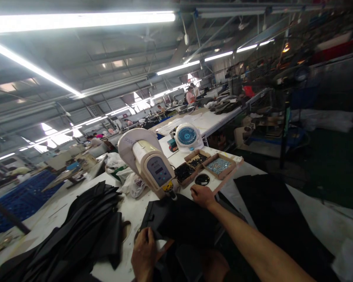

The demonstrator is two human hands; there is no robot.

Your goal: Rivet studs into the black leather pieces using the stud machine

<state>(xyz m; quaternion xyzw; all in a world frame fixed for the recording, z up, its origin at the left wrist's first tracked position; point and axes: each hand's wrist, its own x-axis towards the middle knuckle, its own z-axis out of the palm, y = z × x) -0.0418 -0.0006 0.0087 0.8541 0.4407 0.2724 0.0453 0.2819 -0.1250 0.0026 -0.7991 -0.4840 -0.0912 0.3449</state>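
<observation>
A black garment (188, 219) lies under the head of a white machine (153, 168) with a small display panel. My left hand (144, 252) is closed on the garment's near left edge, thumb and fingers pinched together. At the garment's far right side is my right hand (203, 196), its fingers curled together beside a round black dish (202, 179). What those fingers hold, if anything, is hidden. The machine's dark tip (173, 195) points down at the cloth between my hands.
Cardboard trays of small fasteners, one silvery-blue (220, 165) and others black (184, 172), stand behind my right hand near a small fan (187, 136). Stacked black garments (85, 227) cover the left side. More black cloth (276, 215) lies right. People work far off.
</observation>
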